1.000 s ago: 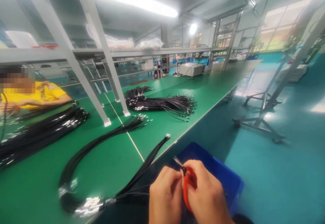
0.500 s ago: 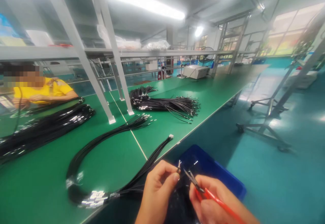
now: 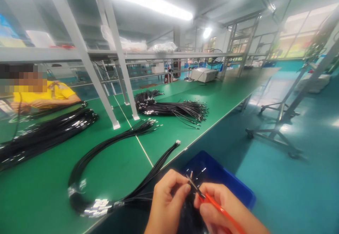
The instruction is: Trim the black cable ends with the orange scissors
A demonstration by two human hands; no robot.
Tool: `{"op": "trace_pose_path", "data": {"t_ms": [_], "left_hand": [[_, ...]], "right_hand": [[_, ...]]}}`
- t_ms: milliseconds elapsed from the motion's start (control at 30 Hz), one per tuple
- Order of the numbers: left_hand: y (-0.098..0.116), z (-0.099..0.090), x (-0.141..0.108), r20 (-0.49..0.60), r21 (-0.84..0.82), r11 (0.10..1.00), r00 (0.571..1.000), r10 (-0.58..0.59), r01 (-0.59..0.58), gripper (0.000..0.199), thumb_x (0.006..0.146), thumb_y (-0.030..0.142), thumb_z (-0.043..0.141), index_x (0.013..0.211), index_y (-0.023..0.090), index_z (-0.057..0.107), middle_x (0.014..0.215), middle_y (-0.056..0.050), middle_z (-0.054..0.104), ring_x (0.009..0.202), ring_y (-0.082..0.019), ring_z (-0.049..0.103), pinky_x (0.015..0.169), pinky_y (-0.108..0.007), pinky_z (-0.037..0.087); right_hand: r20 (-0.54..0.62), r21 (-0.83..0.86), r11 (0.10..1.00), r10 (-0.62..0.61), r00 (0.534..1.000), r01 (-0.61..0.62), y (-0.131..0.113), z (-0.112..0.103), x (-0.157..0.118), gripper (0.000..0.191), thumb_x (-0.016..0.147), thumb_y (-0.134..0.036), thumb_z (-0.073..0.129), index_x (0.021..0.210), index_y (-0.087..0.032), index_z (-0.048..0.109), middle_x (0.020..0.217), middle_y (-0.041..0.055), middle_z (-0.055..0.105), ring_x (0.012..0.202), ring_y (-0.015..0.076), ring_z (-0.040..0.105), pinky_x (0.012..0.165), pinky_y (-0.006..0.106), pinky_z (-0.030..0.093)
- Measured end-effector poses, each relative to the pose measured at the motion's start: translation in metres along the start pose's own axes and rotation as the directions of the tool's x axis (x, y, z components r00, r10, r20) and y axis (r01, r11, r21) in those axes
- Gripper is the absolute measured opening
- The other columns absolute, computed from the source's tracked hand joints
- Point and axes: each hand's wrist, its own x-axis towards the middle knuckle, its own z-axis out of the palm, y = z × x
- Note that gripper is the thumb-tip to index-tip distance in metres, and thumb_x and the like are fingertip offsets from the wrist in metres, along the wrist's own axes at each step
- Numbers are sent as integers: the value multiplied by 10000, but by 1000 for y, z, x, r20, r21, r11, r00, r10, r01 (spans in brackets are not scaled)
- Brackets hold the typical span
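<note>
My left hand (image 3: 169, 195) is closed in a pinch on the end of a black cable; a short pale tip (image 3: 191, 174) sticks up past the fingers. My right hand (image 3: 217, 202) grips red-handled scissors (image 3: 197, 188), their narrow metal blades pointing up and left. The blade tips are at the pale tip, close to my left fingertips; whether they touch it cannot be made out. A curved bundle of black cables (image 3: 90, 161) with white labels lies on the green table (image 3: 122, 170), with one end standing near my left hand. Fingers hide most of the held cable.
Below my hands is a blue bin (image 3: 233, 181) with dark contents. More black cable bundles (image 3: 172, 108) lie farther back and at left. White shelf posts (image 3: 124, 68) rise from the table. A person in yellow (image 3: 50, 94) sits across at left. A wheeled stand (image 3: 275, 135) is at right.
The scissors have moved up and left, from apart to right at the cable's tip. My hands have come closer together. The bundles on the table have not moved.
</note>
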Motion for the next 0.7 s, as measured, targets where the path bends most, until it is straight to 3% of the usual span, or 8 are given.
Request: {"op": "trace_pose_path", "data": {"t_ms": [67,133,200,267,433,567,633,700], "left_hand": [[-1,-2,0,12,-19,999,999,-39,39,120,794,223,602,686,181,632,682,-3,594,668,-162,532,636,-240,404],[-1,-5,1,49,-77,993,995,-90,94,126,794,253,611,697,178,637,688,2,589,680,-159,520,652,-240,393],[1,-7,2,121,-168,974,984,-133,152,151,787,297,625,699,174,641,686,7,580,675,-151,499,652,-236,380],[3,-7,3,195,-258,944,968,-156,204,182,776,331,640,692,170,640,673,12,569,658,-141,480,639,-231,371],[4,-5,2,264,-350,902,950,-165,254,220,754,348,674,658,157,621,629,25,535,625,-123,443,623,-222,357],[1,-4,0,249,-436,849,946,-206,299,233,723,355,707,648,150,623,628,22,533,647,-127,452,641,-226,364],[2,-4,0,237,-485,812,943,-234,324,217,702,335,727,648,149,629,635,15,550,671,-136,478,670,-235,375],[3,-3,1,252,-528,778,938,-239,341,207,693,320,733,638,152,625,630,10,562,665,-141,499,667,-242,384]], "right_hand": [[-89,-52,999,-13,996,9,2,3,-3,481,530,-593,754,703,-199,539,412,-100,457,294,32,321,296,149,219],[-244,-59,994,-102,964,90,1,6,-6,393,557,-481,788,702,-196,560,454,-91,495,346,36,354,340,149,249],[-401,-28,972,-224,888,232,-4,8,-5,349,582,-412,802,764,-201,592,551,-56,590,405,55,417,383,167,295],[-484,11,931,-314,816,365,-10,10,0,359,592,-392,810,832,-212,614,669,-17,664,465,78,478,419,185,341],[-465,54,882,-393,793,468,-12,19,21,289,610,-307,818,787,-218,607,637,-43,643,528,103,547,494,199,420],[-531,11,828,-470,705,560,3,29,28,334,559,-196,835,805,-233,613,649,-60,627,577,110,555,546,197,444],[-521,99,825,-434,735,557,6,32,26,372,541,-157,832,831,-241,613,674,-57,631,605,110,558,575,192,446],[-463,264,824,-348,815,502,5,33,21,348,590,-174,806,870,-243,610,717,-43,639,617,104,556,584,188,442]]}}
